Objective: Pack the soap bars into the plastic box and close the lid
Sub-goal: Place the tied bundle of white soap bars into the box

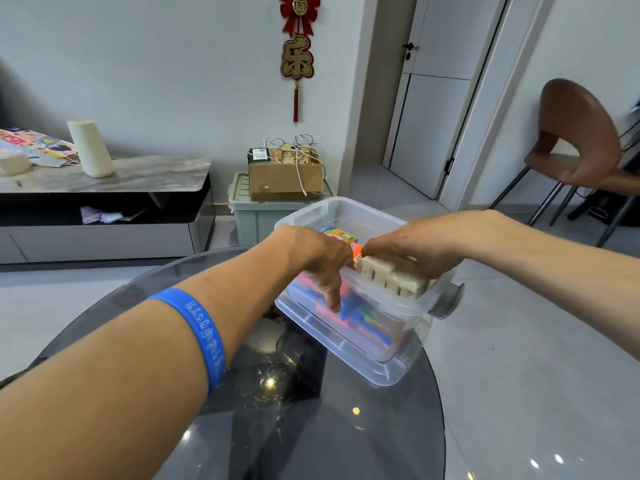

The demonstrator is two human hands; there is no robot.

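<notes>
Clear plastic box (363, 362), left hand (322, 265) fingers draped over rim, right hand (412, 249) grip closed on soap bars (394, 277)

Home; TV cabinet (104, 202); door (436, 98)

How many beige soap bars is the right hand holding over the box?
5 show, side by side in one row of beige soap bars under the right hand, above the clear plastic box's near-right rim. The fingers may hide more.

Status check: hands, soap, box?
Right hand gripping a row of beige soap bars over the clear plastic box. Left hand steadying the box's near rim, fingers down. No lid on the box, nothing blocking.
</notes>
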